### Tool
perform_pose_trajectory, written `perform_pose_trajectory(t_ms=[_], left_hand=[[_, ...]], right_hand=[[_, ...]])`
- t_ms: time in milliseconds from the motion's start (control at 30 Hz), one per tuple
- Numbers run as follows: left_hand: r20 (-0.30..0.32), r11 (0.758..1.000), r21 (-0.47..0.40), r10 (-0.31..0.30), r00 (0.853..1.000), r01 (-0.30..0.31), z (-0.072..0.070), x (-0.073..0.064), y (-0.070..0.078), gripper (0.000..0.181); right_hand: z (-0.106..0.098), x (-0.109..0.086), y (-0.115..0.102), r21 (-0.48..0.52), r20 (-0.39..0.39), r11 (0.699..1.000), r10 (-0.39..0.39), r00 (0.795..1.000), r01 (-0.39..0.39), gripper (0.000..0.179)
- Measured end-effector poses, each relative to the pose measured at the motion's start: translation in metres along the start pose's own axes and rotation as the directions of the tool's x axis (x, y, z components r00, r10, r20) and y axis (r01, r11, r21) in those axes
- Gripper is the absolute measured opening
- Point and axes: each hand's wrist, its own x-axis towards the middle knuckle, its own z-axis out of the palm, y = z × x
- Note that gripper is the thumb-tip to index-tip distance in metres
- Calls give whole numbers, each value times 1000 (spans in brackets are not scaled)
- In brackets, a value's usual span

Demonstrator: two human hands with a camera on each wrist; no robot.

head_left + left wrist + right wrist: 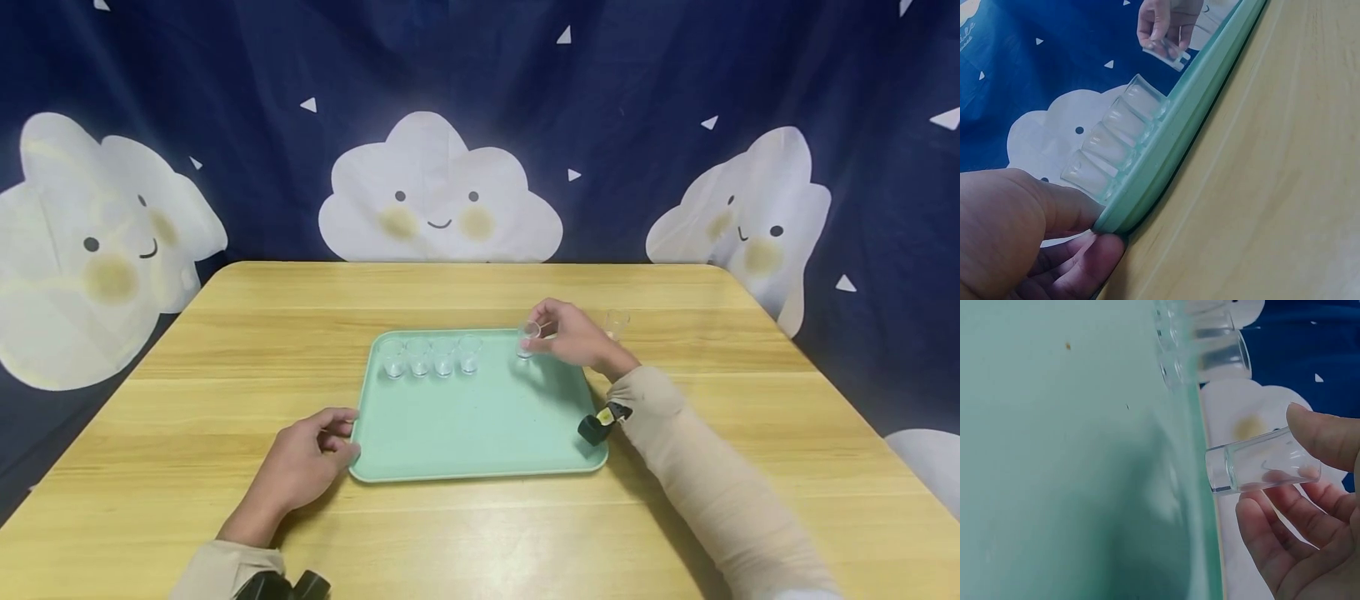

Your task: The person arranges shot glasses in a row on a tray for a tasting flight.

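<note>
My right hand (573, 333) holds a small clear shot glass (1254, 465) between thumb and fingers, its base pointing down. This glass is over the back right part of a light green tray (480, 433). Several matching shot glasses (444, 358) stand upright in a close row at the tray's back left. At the tray's left edge, my left hand (303, 458) grips the rim with thumb and fingertips. In the left wrist view, its fingers (1066, 209) meet at the tray's corner.
Beyond the right wrist, another clear glass (617, 321) stands on the wooden table (285, 325), past the tray's right side, partly hidden. A dark blue curtain (450, 58) with white clouds hangs behind the table's far edge.
</note>
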Motion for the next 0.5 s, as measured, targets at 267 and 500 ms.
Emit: perform_pose_trajectory(t_ms=[267, 500], left_hand=[[7, 1000, 12, -14, 1000, 14, 0, -4, -2, 39], [-2, 1000, 10, 1, 1000, -1, -1, 0, 0, 39]], right_hand=[[22, 8, -2, -6, 81, 1000, -28, 996, 28, 25], [28, 16, -8, -38, 102, 999, -5, 995, 9, 27]])
